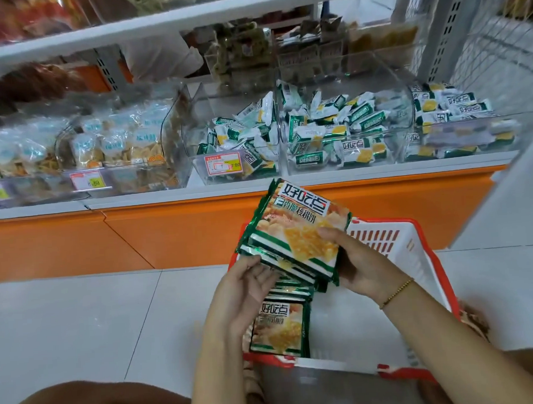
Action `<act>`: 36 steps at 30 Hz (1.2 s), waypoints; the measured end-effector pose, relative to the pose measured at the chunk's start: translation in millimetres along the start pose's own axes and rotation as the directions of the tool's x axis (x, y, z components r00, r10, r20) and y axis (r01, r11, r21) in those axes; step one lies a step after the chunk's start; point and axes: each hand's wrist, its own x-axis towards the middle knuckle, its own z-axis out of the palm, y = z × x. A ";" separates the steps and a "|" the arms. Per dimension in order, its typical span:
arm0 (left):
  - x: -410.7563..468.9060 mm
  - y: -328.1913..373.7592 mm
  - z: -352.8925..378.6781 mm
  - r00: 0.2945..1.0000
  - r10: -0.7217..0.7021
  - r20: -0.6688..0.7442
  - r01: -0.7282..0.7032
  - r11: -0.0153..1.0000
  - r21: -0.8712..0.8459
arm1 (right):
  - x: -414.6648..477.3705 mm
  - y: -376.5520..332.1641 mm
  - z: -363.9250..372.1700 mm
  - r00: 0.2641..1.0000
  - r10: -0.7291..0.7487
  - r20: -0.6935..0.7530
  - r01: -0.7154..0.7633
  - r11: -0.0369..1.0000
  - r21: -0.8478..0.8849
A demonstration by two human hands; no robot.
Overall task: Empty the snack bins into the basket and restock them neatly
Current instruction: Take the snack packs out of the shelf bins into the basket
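Foil-wrapped snack packets (294,231) — likely light, slick, crushable — are held stacked above the basket (392,242), pinched at 3 o'clock by the right hand (362,268) and cupped at 7 o'clock by the left hand (247,282); edges are best gripped squarely.

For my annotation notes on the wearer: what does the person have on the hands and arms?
Both hands are bare, without gloves: the left hand shows no ring or watch, and the right hand has a thin bracelet of small golden beads at the wrist. No sleeves are in view.
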 end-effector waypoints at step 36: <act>29.3 -17.5 -79.2 0.871 0.287 -0.399 0.322 0.280 0.904 | 95.8 134.1 -104.1 0.782 0.552 -0.290 -0.604 0.786 -0.134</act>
